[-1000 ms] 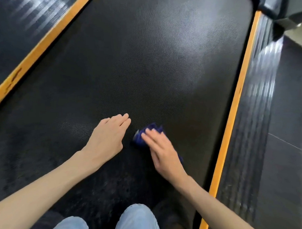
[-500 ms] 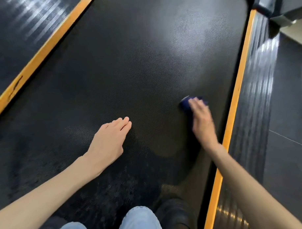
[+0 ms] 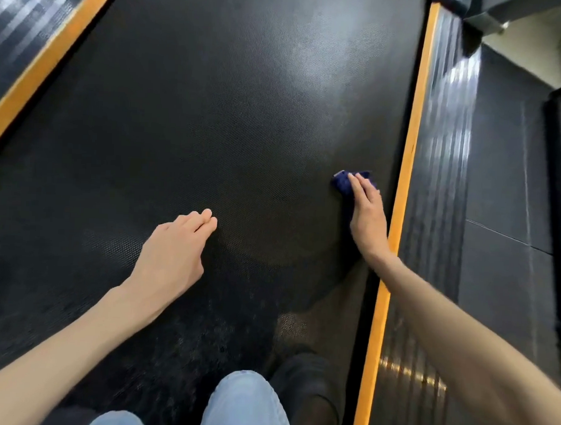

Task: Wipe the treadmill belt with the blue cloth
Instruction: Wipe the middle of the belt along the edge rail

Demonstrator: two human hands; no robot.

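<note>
The black textured treadmill belt (image 3: 231, 121) fills most of the head view. A small dark blue cloth (image 3: 343, 182) lies on the belt near its right edge. My right hand (image 3: 368, 215) presses flat on the cloth with straight fingers, and most of the cloth is hidden under it. My left hand (image 3: 173, 253) rests flat on the middle of the belt, fingers together and straight, holding nothing.
Orange strips (image 3: 404, 172) border the belt on both sides, with ribbed black side rails (image 3: 446, 154) beyond them. My knee in light jeans (image 3: 247, 402) and a dark shoe (image 3: 305, 381) are at the bottom. Dark floor tiles (image 3: 508, 201) lie to the right.
My right hand slid the cloth from beside my left hand to the right and farther up the belt, stopping near the right orange strip. My left hand stayed in place.
</note>
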